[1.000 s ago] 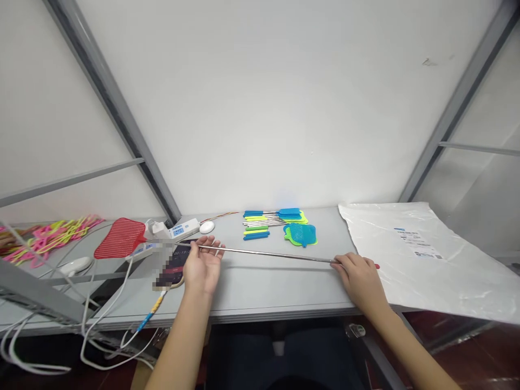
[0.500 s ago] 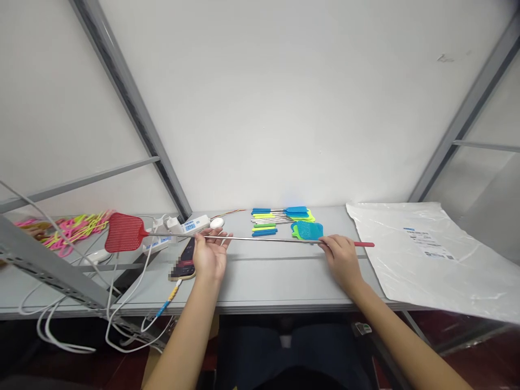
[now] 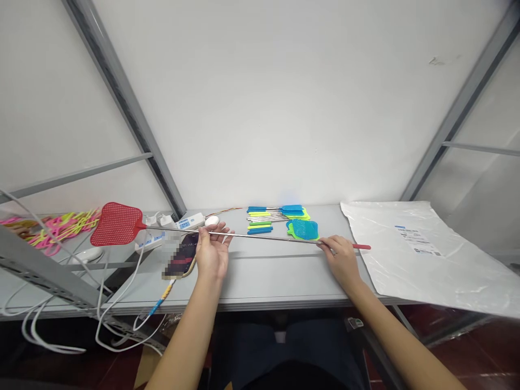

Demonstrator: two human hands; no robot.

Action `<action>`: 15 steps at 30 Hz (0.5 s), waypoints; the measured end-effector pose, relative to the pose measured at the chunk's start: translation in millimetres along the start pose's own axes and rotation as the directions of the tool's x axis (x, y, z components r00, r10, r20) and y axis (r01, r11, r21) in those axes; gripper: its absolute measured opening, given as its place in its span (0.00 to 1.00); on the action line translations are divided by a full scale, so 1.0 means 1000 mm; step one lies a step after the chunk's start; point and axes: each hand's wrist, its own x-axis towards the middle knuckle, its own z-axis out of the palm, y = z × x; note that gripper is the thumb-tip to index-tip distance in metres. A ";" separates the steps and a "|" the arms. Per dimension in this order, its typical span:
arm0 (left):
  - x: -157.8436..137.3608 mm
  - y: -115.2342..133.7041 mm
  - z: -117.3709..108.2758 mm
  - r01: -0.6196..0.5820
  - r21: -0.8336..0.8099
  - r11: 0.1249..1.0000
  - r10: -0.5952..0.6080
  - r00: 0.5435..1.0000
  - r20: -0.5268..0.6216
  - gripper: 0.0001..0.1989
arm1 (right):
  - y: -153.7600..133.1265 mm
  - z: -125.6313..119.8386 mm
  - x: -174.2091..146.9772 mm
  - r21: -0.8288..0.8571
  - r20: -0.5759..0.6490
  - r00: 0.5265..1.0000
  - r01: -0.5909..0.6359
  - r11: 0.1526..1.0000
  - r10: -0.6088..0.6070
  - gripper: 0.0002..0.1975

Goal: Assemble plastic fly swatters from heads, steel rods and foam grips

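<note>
A red fly swatter (image 3: 116,223) with a long, thin metal rod spans the view nearly level. Its mesh head is at the left and its red handle end at the right. Partway along the rod, my left hand (image 3: 213,255) holds it between thumb and loosely extended fingers, palm up. My right hand (image 3: 341,261) grips the rod from above, close to the handle. Behind the rod lie blue and yellow-green fly swatters (image 3: 294,210), stacked with their handles to the left. A blue swatter head (image 3: 305,229) is at the near side of this pile.
White power strips (image 3: 190,221) and a phone (image 3: 187,254) with a cable lie left on the grey table (image 3: 280,276). A large white plastic bag (image 3: 390,271) with a label covers the right side. Pink and yellow items (image 3: 60,230) lie far left, near another person's hand (image 3: 18,230).
The swatter's head end has tilted up and moved slightly left. Both hands keep their hold on the rod. The whole view has shifted a little.
</note>
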 end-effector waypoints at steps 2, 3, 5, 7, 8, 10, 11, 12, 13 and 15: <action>0.000 -0.003 0.000 -0.013 0.011 1.000 0.013 1.000 0.004 0.15 | 0.002 0.000 0.000 0.005 -0.007 1.000 0.006 1.000 -0.006 0.09; 0.000 -0.003 0.000 -0.020 0.016 1.000 0.020 1.000 0.008 0.15 | 0.003 0.001 0.000 0.008 -0.009 1.000 0.009 1.000 -0.009 0.09; 0.001 -0.003 0.000 -0.033 0.022 0.999 0.033 0.999 0.014 0.15 | 0.002 0.001 0.001 0.021 -0.009 1.000 0.014 1.000 -0.014 0.08; 0.002 0.000 0.001 -0.044 0.018 0.999 0.044 0.999 0.019 0.15 | 0.000 0.001 0.002 0.038 -0.011 1.000 0.020 0.999 -0.020 0.08; 0.001 0.001 0.002 -0.051 0.017 0.999 0.050 0.998 0.022 0.15 | -0.001 0.001 0.002 0.047 -0.015 1.000 0.024 0.999 -0.024 0.08; -0.004 0.001 0.005 -0.060 0.034 0.998 0.058 0.997 0.043 0.15 | -0.005 0.002 0.002 0.069 -0.017 0.999 0.041 0.997 -0.040 0.07; -0.008 -0.001 0.008 -0.050 0.056 0.997 0.046 0.997 0.068 0.14 | -0.007 0.002 0.002 0.084 -0.010 0.998 0.055 0.995 -0.054 0.07; -0.014 -0.003 0.010 -0.036 0.088 0.995 0.027 0.995 0.100 0.14 | -0.009 0.003 0.002 0.100 0.001 0.998 0.070 0.993 -0.070 0.07; -0.021 -0.006 0.013 0.004 0.129 0.992 -0.023 0.989 0.147 0.13 | -0.011 0.003 0.001 0.116 0.013 0.996 0.083 0.990 -0.085 0.07; -0.035 -0.014 0.019 0.093 0.226 0.970 -0.149 0.958 0.245 0.14 | -0.012 0.004 0.001 0.132 0.017 0.995 0.092 0.987 -0.095 0.08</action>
